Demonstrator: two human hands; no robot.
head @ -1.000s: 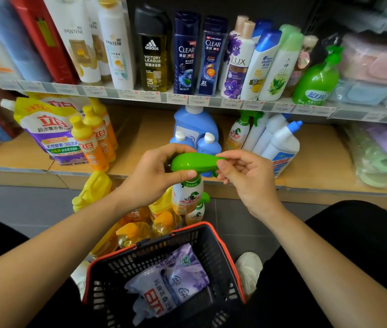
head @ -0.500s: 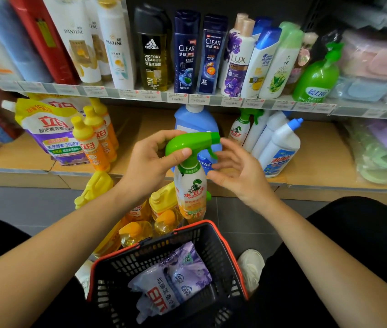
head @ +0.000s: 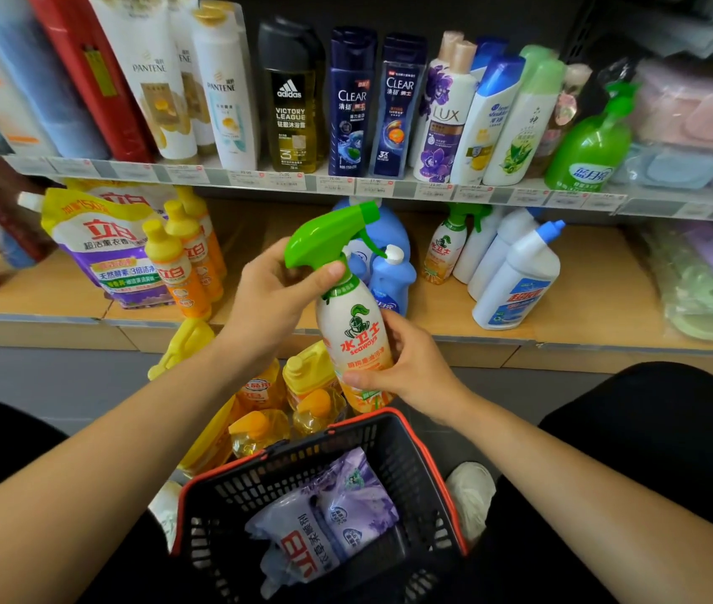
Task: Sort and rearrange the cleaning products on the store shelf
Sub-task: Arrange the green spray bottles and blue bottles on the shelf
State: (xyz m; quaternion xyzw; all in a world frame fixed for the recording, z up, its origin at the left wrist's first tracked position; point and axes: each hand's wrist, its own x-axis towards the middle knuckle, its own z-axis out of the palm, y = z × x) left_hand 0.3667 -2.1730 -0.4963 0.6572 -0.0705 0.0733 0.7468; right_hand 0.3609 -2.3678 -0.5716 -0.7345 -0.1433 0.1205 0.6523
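At the centre of the frame, a white spray bottle [head: 352, 333] with a green trigger head is held in the air, nearly upright, in front of the lower shelf [head: 585, 311]. The left hand [head: 267, 298] curls round its neck, just under the trigger head. The right hand [head: 415, 368] wraps round its lower body. Just below the hands stand yellow jugs [head: 306, 377]. At bottom centre, a black basket [head: 431, 455] holds purple pouches [head: 346, 507]. Behind, on the shelf, are blue bottles [head: 389, 276] and, to their right, a matching sprayer [head: 441, 250].
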